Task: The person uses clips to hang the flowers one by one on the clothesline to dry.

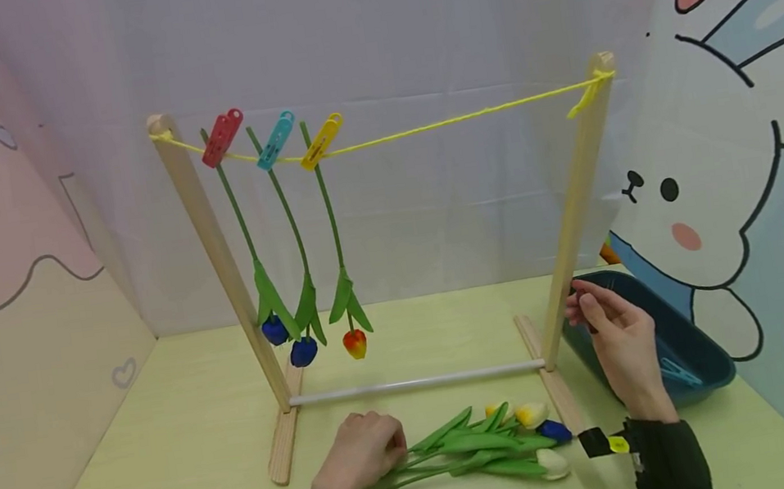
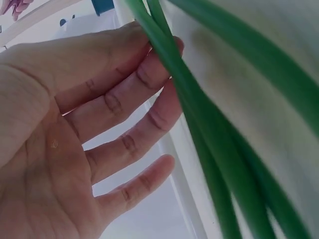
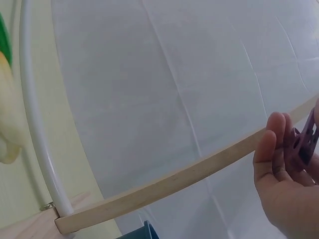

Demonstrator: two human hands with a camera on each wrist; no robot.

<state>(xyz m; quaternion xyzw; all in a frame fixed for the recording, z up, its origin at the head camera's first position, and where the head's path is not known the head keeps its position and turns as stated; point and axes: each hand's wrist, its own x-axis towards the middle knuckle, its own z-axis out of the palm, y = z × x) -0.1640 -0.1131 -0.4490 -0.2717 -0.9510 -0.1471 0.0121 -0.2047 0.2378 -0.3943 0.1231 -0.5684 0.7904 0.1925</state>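
My left hand point(image 1: 362, 453) pinches green tulip stems point(image 2: 192, 94) between thumb and fingers, at the stem end of a bunch of artificial tulips point(image 1: 473, 442) lying on the table. The bunch shows yellow, white and blue heads. My right hand point(image 1: 621, 334), raised beside the right post, holds a dark reddish-purple clothespin point(image 3: 301, 147), seen in the right wrist view; the head view barely shows it. Two blue tulips point(image 1: 304, 351) and one red-yellow tulip point(image 1: 355, 343) hang head down from a yellow string point(image 1: 435, 121), under a red clothespin point(image 1: 223, 138), a light-blue clothespin point(image 1: 276, 141) and a yellow clothespin point(image 1: 322, 141).
The string runs between a left wooden post point(image 1: 219, 259) and a right wooden post point(image 1: 583, 203), joined low down by a white rod point(image 1: 418, 383). A dark teal basin point(image 1: 714, 375) stands at the right, behind my right hand, with a light-blue clothespin inside.
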